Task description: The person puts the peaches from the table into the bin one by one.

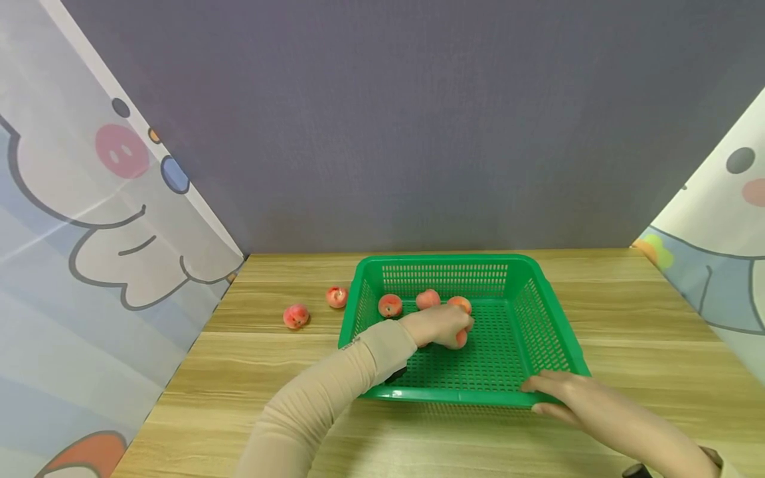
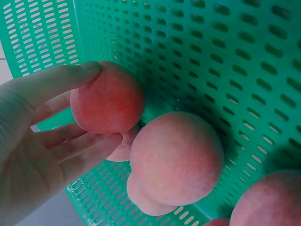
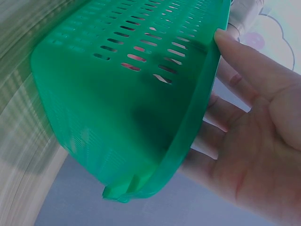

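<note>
A green plastic basket (image 1: 466,397) with slotted walls stands on the table, several peaches inside it. My left hand (image 1: 441,324) reaches in over its near left side. In the left wrist view, the thumb and fingers pinch a red peach (image 2: 109,100). Right beside it is a paler peach (image 2: 178,157), with others close by. Two peaches show at the basket's back, one near the left wall (image 1: 390,305) and one in the middle (image 1: 427,299). My right hand (image 1: 568,395) grips the rim at the near right corner, thumb outside and fingers over the edge.
Left of the basket, two more peaches lie on the wooden table, one close to its wall (image 1: 337,297) and another farther left (image 1: 295,317). A grey partition (image 1: 442,133) rises behind the table. Printed cartoon sheets (image 1: 89,199) hang along both sides.
</note>
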A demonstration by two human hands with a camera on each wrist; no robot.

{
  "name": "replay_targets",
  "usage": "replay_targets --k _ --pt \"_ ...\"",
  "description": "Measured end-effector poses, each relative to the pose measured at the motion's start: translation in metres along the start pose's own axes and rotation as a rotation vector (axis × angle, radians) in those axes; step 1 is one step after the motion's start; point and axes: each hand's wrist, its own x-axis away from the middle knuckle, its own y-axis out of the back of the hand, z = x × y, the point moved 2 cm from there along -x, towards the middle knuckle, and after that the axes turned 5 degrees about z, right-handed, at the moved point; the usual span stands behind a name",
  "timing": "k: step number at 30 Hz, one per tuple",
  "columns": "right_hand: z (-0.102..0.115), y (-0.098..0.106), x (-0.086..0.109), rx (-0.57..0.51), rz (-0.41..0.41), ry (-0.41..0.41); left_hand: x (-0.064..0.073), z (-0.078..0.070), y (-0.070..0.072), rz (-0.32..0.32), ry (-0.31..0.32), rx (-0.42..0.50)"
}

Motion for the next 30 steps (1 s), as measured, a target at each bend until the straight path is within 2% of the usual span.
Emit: replay_targets --k 4,11,24,30 --pt "-0.0001 0.0002 0.0000 -0.012 0.013 -0.006 -0.0015 0.0010 -0.0025 -0.006 0.002 0.002" --pt "0.0005 0.0003 0.0006 0.001 -0.043 0.043 -0.0019 0.0011 -0.0040 -0.017 0.003 0.008" --pt "0.0011 0.0008 0.0005 -0.019 -0.043 0.050 0.0008 -0.0029 -0.0033 -0.021 0.009 -0.011" --pt "0.0014 0.0008 0.0007 0.001 -0.058 0.051 -0.0006 -0.0040 -0.0036 -0.013 0.011 -0.051"
